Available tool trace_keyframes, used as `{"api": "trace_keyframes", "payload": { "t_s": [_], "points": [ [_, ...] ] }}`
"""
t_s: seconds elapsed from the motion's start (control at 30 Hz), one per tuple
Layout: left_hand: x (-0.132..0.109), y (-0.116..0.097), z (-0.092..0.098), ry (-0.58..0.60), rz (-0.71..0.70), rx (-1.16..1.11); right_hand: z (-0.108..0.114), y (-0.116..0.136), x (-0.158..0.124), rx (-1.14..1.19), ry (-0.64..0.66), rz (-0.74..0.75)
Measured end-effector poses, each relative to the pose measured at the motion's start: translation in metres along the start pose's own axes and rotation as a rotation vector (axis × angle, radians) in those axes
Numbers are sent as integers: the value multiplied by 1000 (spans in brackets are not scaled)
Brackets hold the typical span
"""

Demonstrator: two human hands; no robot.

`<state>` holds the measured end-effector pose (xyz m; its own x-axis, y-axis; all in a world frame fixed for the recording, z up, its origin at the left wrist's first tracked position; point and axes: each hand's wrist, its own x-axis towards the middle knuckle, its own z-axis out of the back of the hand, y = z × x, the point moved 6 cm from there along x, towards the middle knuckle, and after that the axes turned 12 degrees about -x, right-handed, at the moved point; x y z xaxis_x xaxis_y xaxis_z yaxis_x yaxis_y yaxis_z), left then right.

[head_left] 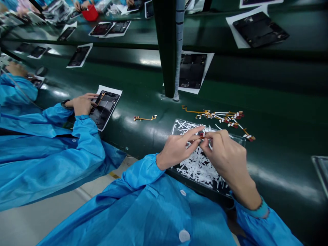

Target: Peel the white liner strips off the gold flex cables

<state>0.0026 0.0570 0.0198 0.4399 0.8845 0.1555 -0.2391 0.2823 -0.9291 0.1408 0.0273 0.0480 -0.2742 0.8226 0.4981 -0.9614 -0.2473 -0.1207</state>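
Both my hands meet above a clear plastic tray (243,140) full of thin white strips (198,167). My left hand (175,150) pinches a small flex cable (201,135), its index finger stretched past it. The thumb and fingertips of my right hand (228,155) close on the same piece from the other side. Only a dark reddish end of it shows; the fingers hide the rest. Just behind the tray lies a loose pile of orange flex cables (225,118) with white strips on them. A single flex cable (145,118) rests apart, left of the tray.
On the left a co-worker's hands (83,103) touch a black device housing (106,107) on white paper. A dark green post (167,48) rises behind the tray. Another housing (193,70) lies behind it, with several more on the shelf above. A second clear tray (319,167) stands far right.
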Motion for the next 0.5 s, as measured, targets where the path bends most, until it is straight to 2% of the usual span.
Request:
{"api": "trace_keyframes", "payload": {
  "t_s": [0.07, 0.13, 0.2, 0.27, 0.37, 0.43, 0.5],
  "points": [
    [1, -3, 4, -14, -35, -3, 6, -11, 0, 117, 7, -91],
    [3, -5, 12, -35, -58, -14, 10, -21, -2, 253, 97, -106],
    [4, -6, 21, -62, -83, -10, 13, -24, -6, 309, 230, -8],
    [5, -8, 28, -78, -121, 15, 18, -24, -9, 282, 302, 93],
    [2, -15, 31, -48, -241, 60, 25, -18, 2, 370, 274, 85],
    [-4, -22, 31, -10, -348, 82, 27, -7, 17, 579, 279, 77],
    [-10, -25, 37, -20, -393, 65, 27, 8, 36, 791, 313, 77]
  ]
}}
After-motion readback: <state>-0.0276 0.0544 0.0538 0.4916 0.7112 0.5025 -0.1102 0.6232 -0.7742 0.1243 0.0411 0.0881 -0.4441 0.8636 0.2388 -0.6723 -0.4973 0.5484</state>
